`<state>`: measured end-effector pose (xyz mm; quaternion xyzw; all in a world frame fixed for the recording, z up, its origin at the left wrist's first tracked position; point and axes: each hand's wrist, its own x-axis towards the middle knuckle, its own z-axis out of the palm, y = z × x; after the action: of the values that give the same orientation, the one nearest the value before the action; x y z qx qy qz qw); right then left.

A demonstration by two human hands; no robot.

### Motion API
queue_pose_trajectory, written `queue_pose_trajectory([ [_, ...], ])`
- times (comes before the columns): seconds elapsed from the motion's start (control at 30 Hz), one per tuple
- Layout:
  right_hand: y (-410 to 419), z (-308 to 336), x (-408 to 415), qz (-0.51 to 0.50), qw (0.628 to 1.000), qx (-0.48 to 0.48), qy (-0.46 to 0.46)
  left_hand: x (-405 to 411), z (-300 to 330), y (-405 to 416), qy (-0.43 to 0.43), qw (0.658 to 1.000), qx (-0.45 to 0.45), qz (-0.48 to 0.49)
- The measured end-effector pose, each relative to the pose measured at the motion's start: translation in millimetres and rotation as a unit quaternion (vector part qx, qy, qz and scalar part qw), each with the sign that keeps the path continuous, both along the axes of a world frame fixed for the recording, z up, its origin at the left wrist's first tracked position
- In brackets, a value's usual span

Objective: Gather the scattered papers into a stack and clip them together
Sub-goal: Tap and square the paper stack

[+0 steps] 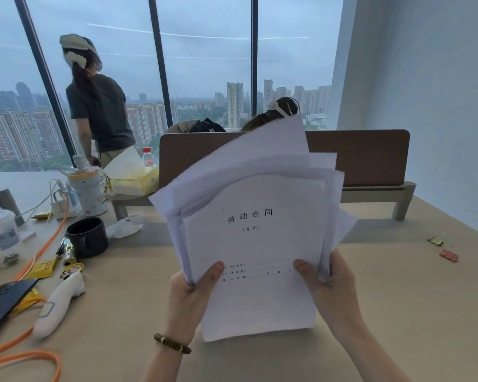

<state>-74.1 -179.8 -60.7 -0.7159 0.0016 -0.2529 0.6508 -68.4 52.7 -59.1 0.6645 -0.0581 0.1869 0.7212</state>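
Papers: uneven white stack, held upright above the table, sheets fanned and misaligned at top. Left hand: grips the stack's lower left edge, thumb across the front sheet. Right hand: grips the lower right edge, thumb in front, fingers behind.

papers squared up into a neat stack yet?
No, the papers gripped by the left hand and right hand are fanned out, with several sheets skewed and sticking out at the top and right.
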Motion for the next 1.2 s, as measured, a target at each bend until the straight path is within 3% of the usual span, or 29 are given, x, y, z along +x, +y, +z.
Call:
queue_pose_trajectory([
  [0.37,-8.4,-16.4,-0.9,0.086,0.995,0.007,0.048,-0.2,-6.9,-2.8,0.056,0.989,-0.084,-0.109],
  [0.7,-14.5,-44.8,4.8,0.124,0.979,-0.031,0.16,5.6,-21.7,0.9,0.098,0.984,-0.063,-0.138],
  [0.97,-20.2,-11.5,19.6,0.112,0.991,-0.019,0.072,9.8,-23.9,-6.2,0.092,0.993,-0.04,-0.067],
  [1.2,2.8,-1.9,10.8,-0.018,0.998,-0.051,0.034,9.1,-14.2,-25.7,0.075,0.997,-0.03,-0.004],
])
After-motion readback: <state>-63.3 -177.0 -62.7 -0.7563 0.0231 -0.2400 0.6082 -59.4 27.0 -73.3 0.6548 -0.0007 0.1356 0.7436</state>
